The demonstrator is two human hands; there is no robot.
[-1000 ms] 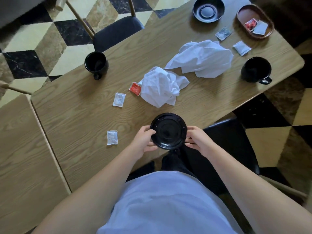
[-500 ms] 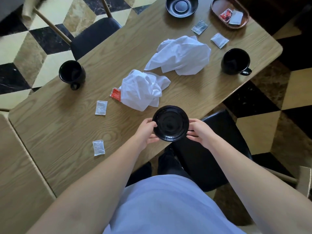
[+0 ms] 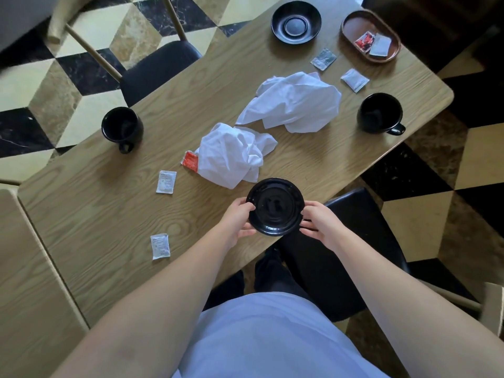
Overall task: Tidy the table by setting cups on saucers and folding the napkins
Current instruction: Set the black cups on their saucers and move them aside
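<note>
Both hands, left hand (image 3: pixel 237 219) and right hand (image 3: pixel 319 224), pinch the glossy black round saucer (image 3: pixel 275 207) by opposite rims, fingers closed on it, at the wooden tabletop's (image 3: pixel 109 214) near edge, likely steadying it level for placement.

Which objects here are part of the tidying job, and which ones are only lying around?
For the job: held saucer, far saucer, left cup, right cup, near napkin, far napkin.
Lying about: white packets, red packet, wooden tray.
</note>
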